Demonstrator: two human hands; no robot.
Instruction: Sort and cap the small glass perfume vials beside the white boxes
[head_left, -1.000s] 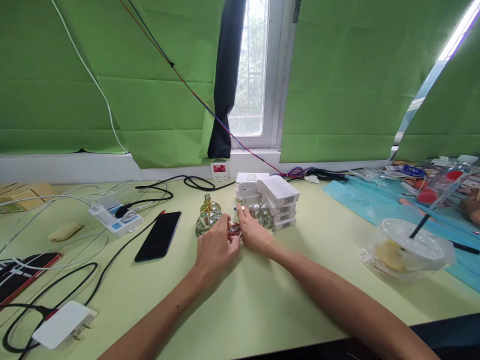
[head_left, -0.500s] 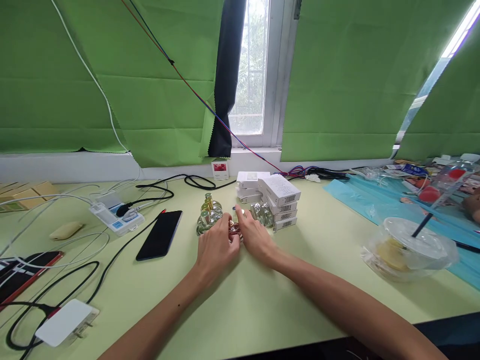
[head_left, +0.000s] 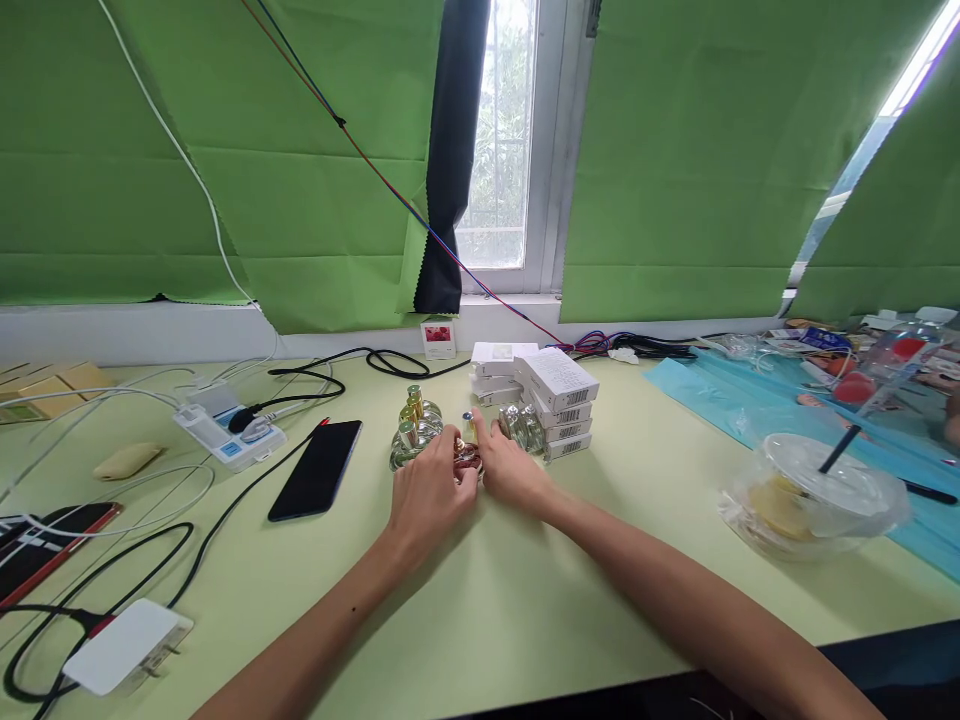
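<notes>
Near the table's middle, my left hand (head_left: pixel 433 495) is closed around a small reddish glass bottle (head_left: pixel 466 456), its fingers curled at the bottle's side. Beside it, my right hand (head_left: pixel 510 470) is closed too, fingertips at a small bottle with a shiny blue-topped cap (head_left: pixel 469 420). Several clear bottles with gold and greenish caps (head_left: pixel 415 425) stand just left of my left hand. More clear glass bottles (head_left: pixel 523 428) are beyond my right hand, against stacked white boxes (head_left: pixel 559 385). The hands partly hide the bottles between them.
A black phone (head_left: pixel 316 470) lies on the left, near a power strip (head_left: pixel 229 430), cables and a white charger (head_left: pixel 129 645). On the right are a bagged lidded cup (head_left: pixel 814 495) with a straw and blue plastic sheeting (head_left: pixel 720 400). A small white card (head_left: pixel 438 340) stands at the wall.
My right hand's fingers have shifted slightly, and more of the blue-topped cap shows between the hands. The whole view has moved a little; my left hand keeps its place at the reddish bottle.
</notes>
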